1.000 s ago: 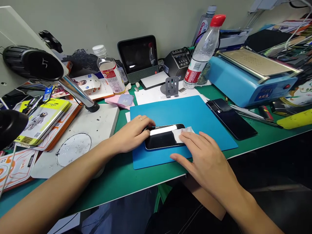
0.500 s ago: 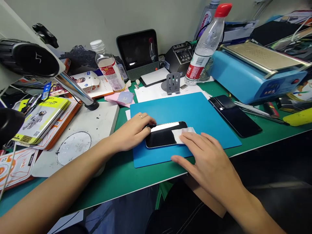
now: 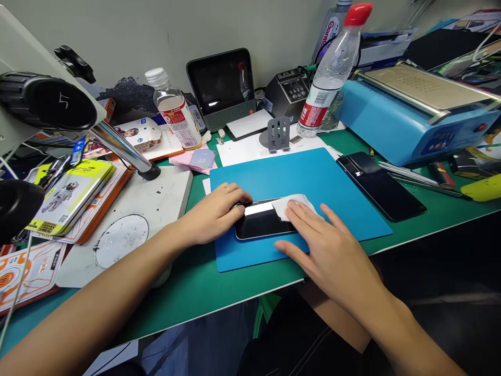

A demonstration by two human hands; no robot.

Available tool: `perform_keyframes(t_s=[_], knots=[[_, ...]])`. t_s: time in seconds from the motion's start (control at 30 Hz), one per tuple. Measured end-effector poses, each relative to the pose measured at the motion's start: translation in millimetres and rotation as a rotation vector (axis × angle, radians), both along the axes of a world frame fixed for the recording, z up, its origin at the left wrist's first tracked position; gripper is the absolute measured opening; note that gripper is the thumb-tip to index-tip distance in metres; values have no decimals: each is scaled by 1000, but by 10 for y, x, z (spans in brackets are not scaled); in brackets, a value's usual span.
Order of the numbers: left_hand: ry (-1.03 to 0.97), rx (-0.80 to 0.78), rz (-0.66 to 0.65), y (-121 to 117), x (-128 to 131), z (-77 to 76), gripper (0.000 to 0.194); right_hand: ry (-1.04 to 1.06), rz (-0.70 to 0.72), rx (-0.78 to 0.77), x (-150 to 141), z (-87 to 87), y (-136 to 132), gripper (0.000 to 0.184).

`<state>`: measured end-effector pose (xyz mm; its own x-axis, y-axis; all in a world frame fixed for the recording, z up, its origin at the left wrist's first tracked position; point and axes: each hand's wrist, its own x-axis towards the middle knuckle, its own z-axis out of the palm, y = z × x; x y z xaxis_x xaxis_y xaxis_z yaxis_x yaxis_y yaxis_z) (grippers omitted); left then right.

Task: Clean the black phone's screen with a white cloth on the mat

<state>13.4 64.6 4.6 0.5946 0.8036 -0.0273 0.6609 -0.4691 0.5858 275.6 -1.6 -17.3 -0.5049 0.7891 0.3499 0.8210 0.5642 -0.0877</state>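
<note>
A black-screened smartphone (image 3: pixel 260 225) lies face up on the blue mat (image 3: pixel 274 172), with a bright reflection across its upper part. At its left end, my left hand (image 3: pixel 219 211) pinches the edges between thumb and fingers. Beneath the fingertips of my right hand (image 3: pixel 329 243) is a white wipe (image 3: pixel 295 202), pressed flat on the right part of the screen. My right thumb stands apart, below the phone. The wipe and the right fingers cover the phone's right end.
A second dark phone (image 3: pixel 379 185) lies right of the mat, beside metal tweezers (image 3: pixel 415 175). Behind stand a red-capped bottle (image 3: pixel 321 94), a small grey stand (image 3: pixel 278 134) and a blue heating plate machine (image 3: pixel 415 115). A lamp-like arm base (image 3: pixel 156 209) and boxes (image 3: pixel 74 190) are left.
My right hand has slid the wipe a little away from me and leftward over the screen, toward the far edge. My left hand keeps its hold on the phone.
</note>
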Motion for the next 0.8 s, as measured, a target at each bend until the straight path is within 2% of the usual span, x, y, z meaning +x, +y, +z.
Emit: perform_keyframes(t_s=[0.1, 0.17, 0.3, 0.43, 0.57, 0.7, 0.8], knots=[[-6, 6, 10, 4, -6, -2, 33, -20, -7, -30, -123, 20, 122, 61], [-15, 2, 32, 6, -9, 6, 34, -33, -27, -16, -191, 12, 110, 67], [-43, 8, 129, 10, -12, 23, 32, -44, -1, 25, -163, -30, -187, 70], [-13, 21, 186, 24, -13, 23, 32, -52, 47, -38, -16, 7, -384, 66], [43, 34, 203, 49, -15, 11, 35, -37, 34, -76, -86, 42, -187, 66], [9, 22, 242, 65, -26, 8, 36, -18, 57, -62, -430, 16, 43, 78], [1, 37, 298, 70, -37, 17, 35, -5, 128, -86, -623, 3, 30, 85]])
